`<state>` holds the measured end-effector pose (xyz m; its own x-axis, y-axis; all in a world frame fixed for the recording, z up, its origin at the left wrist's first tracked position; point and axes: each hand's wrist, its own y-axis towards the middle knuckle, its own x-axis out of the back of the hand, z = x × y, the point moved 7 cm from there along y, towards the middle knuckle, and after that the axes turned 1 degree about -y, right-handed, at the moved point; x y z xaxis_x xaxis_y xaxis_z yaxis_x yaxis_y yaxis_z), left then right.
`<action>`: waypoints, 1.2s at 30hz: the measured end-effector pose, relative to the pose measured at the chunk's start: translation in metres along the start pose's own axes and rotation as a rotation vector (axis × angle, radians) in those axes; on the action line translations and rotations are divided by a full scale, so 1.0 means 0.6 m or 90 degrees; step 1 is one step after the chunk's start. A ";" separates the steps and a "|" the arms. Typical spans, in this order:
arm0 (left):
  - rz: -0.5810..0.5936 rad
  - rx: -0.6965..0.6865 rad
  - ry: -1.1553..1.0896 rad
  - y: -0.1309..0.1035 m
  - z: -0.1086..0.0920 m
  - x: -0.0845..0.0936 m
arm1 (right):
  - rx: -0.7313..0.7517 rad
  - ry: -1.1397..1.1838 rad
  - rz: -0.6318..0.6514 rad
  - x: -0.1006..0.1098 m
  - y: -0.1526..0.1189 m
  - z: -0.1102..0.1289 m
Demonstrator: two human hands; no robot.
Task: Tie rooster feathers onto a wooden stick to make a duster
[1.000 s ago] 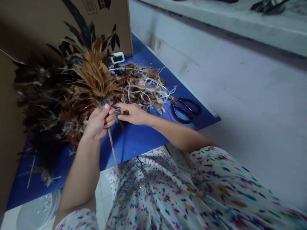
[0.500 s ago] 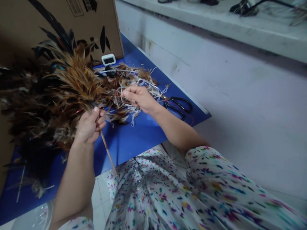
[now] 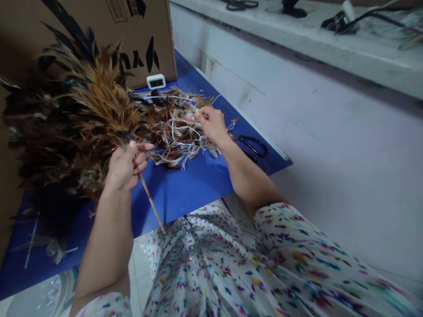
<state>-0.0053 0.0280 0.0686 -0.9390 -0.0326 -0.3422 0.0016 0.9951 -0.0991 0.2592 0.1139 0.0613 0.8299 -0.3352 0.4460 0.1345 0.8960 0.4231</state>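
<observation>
While a blue counter [image 3: 198, 180] ran beneath everything, a brown cardboard box [image 3: 148, 26] with black print stood at its far side, and a broad pile of dark feathers [image 3: 56, 145] spread over its left part. In front of the right part of that pile, a tawny feather bundle [image 3: 104, 97] with long black plumes fanned upward and to the left, its thin wooden stick [image 3: 152, 202] slanting down past the counter's near edge. To the right of the bundle lay a heap of feather scraps and white strips [image 3: 155, 119]. The left hand [image 3: 123, 166] had its grip clamped on the stick just below the feathers, forefinger extended. The right hand [image 3: 210, 123] was over the right part of the heap, its grip drawn together at the fingertips; whether anything was pinched there was too small to tell. Black-handled scissors [image 3: 251, 139] lay just right of that wrist, and a small white device [image 3: 156, 82] stood in front of the box
</observation>
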 end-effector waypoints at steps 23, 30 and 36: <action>0.055 0.063 0.012 0.000 0.031 -0.019 | 0.030 -0.472 0.321 0.137 -0.175 -0.027; 0.045 0.068 0.018 0.002 0.037 -0.019 | 0.006 -0.480 0.292 0.127 -0.191 -0.044; 0.039 0.076 0.031 -0.002 0.036 -0.023 | -0.194 -0.077 0.143 0.174 -0.176 -0.055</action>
<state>0.0151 0.0252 0.0533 -0.9514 0.0358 -0.3059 0.0981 0.9767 -0.1908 0.3496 -0.0059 0.0372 0.7897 -0.1367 0.5981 0.1269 0.9902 0.0589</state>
